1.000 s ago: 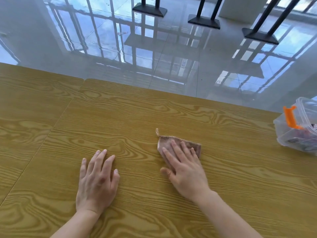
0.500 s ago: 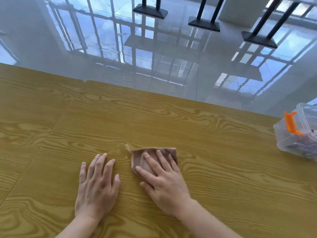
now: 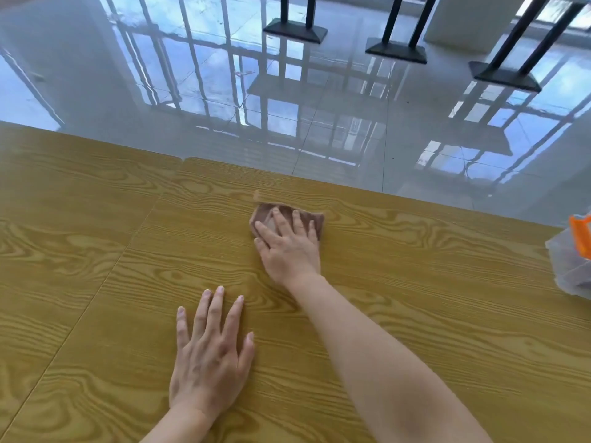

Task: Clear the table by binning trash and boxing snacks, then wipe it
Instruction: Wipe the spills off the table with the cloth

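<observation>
Left third: I see only the table (image 3: pixel 80 251), a yellow-brown laminate with printed oak-like grain; a straight seam runs from the far edge toward the near left, dividing two panels.

Near centre: my left hand (image 3: pixel 209 356) lies palm-down on the bare laminate, fingers straight and slightly spread, grasping nothing.

Centre, farther away: my right hand (image 3: pixel 289 251) is pressed flat, fingers extended, onto the cloth (image 3: pixel 315 220), a small brown folded rag of soft, napped texture and irregular outline. The cloth lies under the fingers and shows past the fingertips on the far side and at both sides; the palm sits on its near edge. The hand is not clenched around it, only bearing down. The bare right forearm runs to the near right.

Right edge: a clear plastic box (image 3: pixel 567 266) with an orange latch (image 3: pixel 580 235) stands on the table, cut off by the frame, well apart from the cloth.

Beyond the far edge: glossy grey floor tiles (image 3: pixel 335 123) reflecting window bars.
</observation>
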A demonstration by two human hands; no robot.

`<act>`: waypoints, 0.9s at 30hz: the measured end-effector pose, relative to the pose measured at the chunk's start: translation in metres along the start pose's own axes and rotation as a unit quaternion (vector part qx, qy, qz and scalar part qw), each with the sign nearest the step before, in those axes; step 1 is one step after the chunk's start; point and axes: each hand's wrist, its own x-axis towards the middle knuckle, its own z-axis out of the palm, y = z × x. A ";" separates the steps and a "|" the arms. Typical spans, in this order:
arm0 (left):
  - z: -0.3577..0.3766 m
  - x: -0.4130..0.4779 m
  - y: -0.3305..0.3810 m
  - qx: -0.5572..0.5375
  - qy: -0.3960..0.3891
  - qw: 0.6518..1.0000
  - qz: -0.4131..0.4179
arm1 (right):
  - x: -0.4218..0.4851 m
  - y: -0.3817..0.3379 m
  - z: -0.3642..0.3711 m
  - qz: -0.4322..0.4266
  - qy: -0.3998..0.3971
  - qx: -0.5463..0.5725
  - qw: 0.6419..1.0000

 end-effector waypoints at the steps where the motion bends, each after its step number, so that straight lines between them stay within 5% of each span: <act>1: -0.002 0.000 -0.001 -0.027 0.006 1.000 -0.004 | -0.013 -0.024 0.007 -0.056 -0.020 0.000 0.998; 3: -0.005 -0.003 -0.009 -0.106 0.031 0.994 -0.003 | -0.048 -0.038 0.015 -0.154 -0.040 -0.004 0.987; 5: -0.009 -0.006 -0.024 -0.151 0.043 0.987 0.026 | -0.078 -0.003 0.011 -0.164 -0.005 -0.021 0.986; 8: -0.012 -0.016 -0.056 -0.032 -0.002 0.994 0.100 | -0.116 0.097 -0.012 0.016 0.033 -0.036 0.999; 11: -0.012 -0.022 -0.073 0.036 -0.031 0.995 0.086 | -0.159 0.164 -0.032 0.181 0.024 -0.031 0.983; 16: -0.007 -0.021 -0.071 0.059 -0.030 0.994 0.092 | -0.185 0.118 -0.019 0.259 0.019 -0.028 0.965; 20: -0.007 -0.020 -0.072 0.066 -0.037 0.993 0.090 | -0.181 0.019 0.011 0.172 0.040 -0.043 0.983; 23: -0.008 -0.020 -0.074 0.065 -0.040 0.993 0.095 | -0.172 -0.029 0.029 0.029 0.033 -0.048 0.998; 25: -0.009 -0.020 -0.075 0.058 -0.037 0.994 0.089 | -0.173 -0.011 0.026 -0.031 0.027 -0.057 0.998; 27: -0.007 -0.020 -0.075 0.054 -0.031 0.994 0.084 | -0.180 0.035 0.015 -0.001 0.031 -0.059 0.998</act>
